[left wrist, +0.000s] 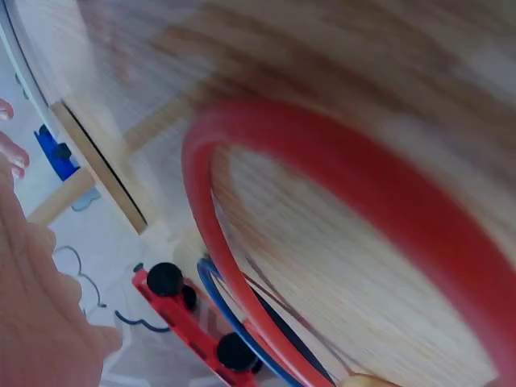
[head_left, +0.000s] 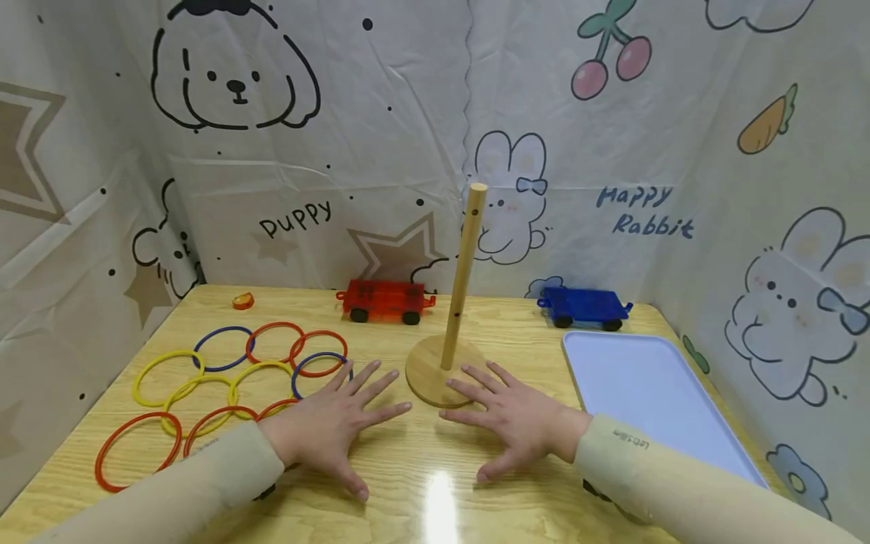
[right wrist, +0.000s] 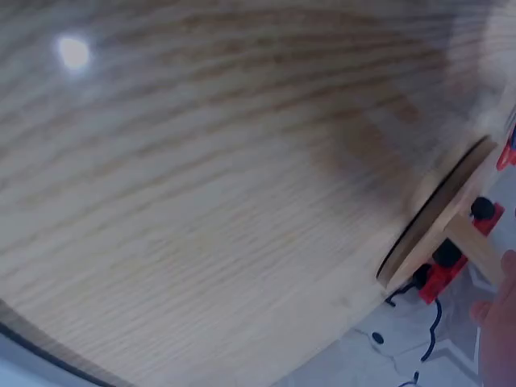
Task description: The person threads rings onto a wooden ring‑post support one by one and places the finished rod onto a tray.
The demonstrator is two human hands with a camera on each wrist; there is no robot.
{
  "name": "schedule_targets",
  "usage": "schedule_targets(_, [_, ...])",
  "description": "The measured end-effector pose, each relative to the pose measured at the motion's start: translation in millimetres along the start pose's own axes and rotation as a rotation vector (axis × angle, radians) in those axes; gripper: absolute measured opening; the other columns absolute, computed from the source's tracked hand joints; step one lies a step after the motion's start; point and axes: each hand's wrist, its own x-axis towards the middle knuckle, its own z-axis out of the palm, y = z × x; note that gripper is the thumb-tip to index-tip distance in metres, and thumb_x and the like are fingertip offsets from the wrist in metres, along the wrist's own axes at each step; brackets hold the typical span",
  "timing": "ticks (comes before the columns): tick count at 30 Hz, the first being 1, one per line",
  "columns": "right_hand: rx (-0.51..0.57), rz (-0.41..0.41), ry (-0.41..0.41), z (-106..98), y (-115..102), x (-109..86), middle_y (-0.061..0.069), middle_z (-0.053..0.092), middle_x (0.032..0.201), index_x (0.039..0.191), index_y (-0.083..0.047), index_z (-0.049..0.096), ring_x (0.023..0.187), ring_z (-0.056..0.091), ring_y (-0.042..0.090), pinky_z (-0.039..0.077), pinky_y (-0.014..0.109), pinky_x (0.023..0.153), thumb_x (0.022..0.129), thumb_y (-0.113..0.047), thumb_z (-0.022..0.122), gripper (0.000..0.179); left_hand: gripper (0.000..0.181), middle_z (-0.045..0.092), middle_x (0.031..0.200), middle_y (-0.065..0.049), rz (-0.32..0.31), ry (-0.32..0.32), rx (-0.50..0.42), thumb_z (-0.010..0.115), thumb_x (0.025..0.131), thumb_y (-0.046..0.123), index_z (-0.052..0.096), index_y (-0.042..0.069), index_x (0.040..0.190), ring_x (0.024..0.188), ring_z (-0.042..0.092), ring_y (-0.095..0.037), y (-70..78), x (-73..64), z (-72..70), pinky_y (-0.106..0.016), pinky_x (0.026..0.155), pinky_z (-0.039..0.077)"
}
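In the head view my left hand (head_left: pixel 333 423) is spread with straight fingers over the table, beside a group of rings. It holds nothing, and its fingertips overlap a blue ring (head_left: pixel 294 376) in the picture. My right hand (head_left: pixel 519 419) is likewise spread, palm down, its fingertips in front of the round base (head_left: pixel 424 374) of a wooden post (head_left: pixel 465 264). Whether either palm touches the tabletop I cannot tell. Close to the left wrist camera is a red ring (left wrist: pixel 322 161); the edge of the left hand (left wrist: pixel 48 306) shows at the left.
Several yellow, red and blue rings, such as a yellow ring (head_left: pixel 139 370), lie overlapping at the left. A red toy wagon (head_left: pixel 384 298) and a blue toy wagon (head_left: pixel 586 304) stand at the back, with a small orange piece (head_left: pixel 242 301). A pale tray (head_left: pixel 652 393) lies right.
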Motion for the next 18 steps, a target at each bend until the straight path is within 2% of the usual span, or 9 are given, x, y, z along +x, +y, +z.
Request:
schedule_targets(5, [0.067,0.037,0.036,-0.9,7.9,-1.4,0.014,0.022,0.169,0.162,-0.028,0.036,0.154,0.016,0.042,0.016,0.065,0.121,0.090,-0.082,0.050,0.091,0.121,0.006,0.172,-0.013,-0.052,-0.010,-0.105,0.071,0.067,0.087,0.028,0.031,0.165,0.156,0.000,-0.041,-9.2,-8.0,-2.2,-0.065,0.122,0.008])
schedule_targets(8, [0.125,0.068,0.059,-1.0,15.4,-3.5,0.016,0.023,0.168,0.161,-0.025,0.038,0.153,0.016,0.043,0.017,0.067,0.120,0.091,-0.079,0.052,0.090,0.119,0.005,0.172,-0.012,-0.095,0.017,-0.172,0.075,0.069,0.081,0.028,0.028,0.165,0.156,0.001,-0.039,-18.2,-15.9,-9.0,-0.064,0.122,0.009])
schedule_targets(10, [0.177,0.097,0.072,-1.1,21.2,-5.3,0.017,0.024,0.168,0.161,-0.022,0.040,0.154,0.016,0.043,0.017,0.068,0.119,0.092,-0.076,0.055,0.088,0.118,0.007,0.172,-0.013,-0.129,0.060,-0.188,0.076,0.071,0.078,0.028,0.026,0.165,0.156,0.004,-0.040,-25.5,-23.8,-14.4,-0.064,0.122,0.011])
schedule_targets(14, [0.251,0.187,0.093,-2.6,33.8,-8.1,0.017,0.023,0.168,0.160,-0.019,0.041,0.154,0.016,0.042,0.017,0.067,0.120,0.093,-0.069,0.061,0.086,0.108,0.016,0.169,-0.017,-0.219,0.181,-0.220,0.078,0.080,0.069,0.029,0.023,0.165,0.153,0.015,-0.045,-44.5,-49.9,-25.6,-0.068,0.118,0.023])
schedule_targets(18, [0.300,0.281,0.132,-3.6,46.8,-7.6,0.018,0.024,0.168,0.160,-0.014,0.040,0.153,0.017,0.043,0.017,0.067,0.120,0.093,-0.062,0.066,0.086,0.096,0.028,0.163,-0.023,-0.349,0.280,-0.310,0.077,0.089,0.055,0.030,0.017,0.164,0.146,0.028,-0.051,-69.7,-88.1,-33.7,-0.073,0.108,0.035])
